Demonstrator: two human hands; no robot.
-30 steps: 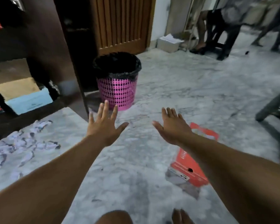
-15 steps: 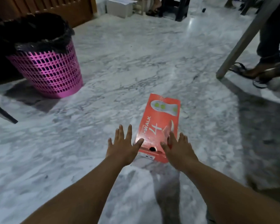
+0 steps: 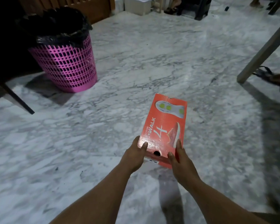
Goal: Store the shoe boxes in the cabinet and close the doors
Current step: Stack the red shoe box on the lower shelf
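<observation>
Item 1, left hand (image 3: 134, 156): at near-left corner of the shoe box (image 3: 164, 126), thumb laid over the lid edge, fingers wrapped down the left side wall; gripping, prob. to take half the load. Item 2, right hand (image 3: 179, 160): at near-right corner of same box, thumb along the lid, fingers going under/behind the right side, tips not visible; also gripping. Hands sit apart, one per corner, box end clamped btwn them, likely so the lid stays shut w/ the lift. Item 3, shoe box: orange-red card, lid on, printed sole + shoe graphics and "4", long axis running away from the person; near end looks raised slightly off the marble floor (image 3: 136, 65), far end low, touching or not I cannot tell. Not yet in the cabinet; step in hand judged as pickup. Item 4, pink basket (image 3: 65, 65): black liner, well apart from box, far-left of it. Item 5, dark panel edge (image 3: 14, 96): left of box, beyond near end, poss. cabinet door, unsure. Item 6, slanted leg (image 3: 263, 50): far-right of box. Item 7, wooden door (image 3: 81, 5) + white box (image 3: 139, 5): beyond box, farthest.
</observation>
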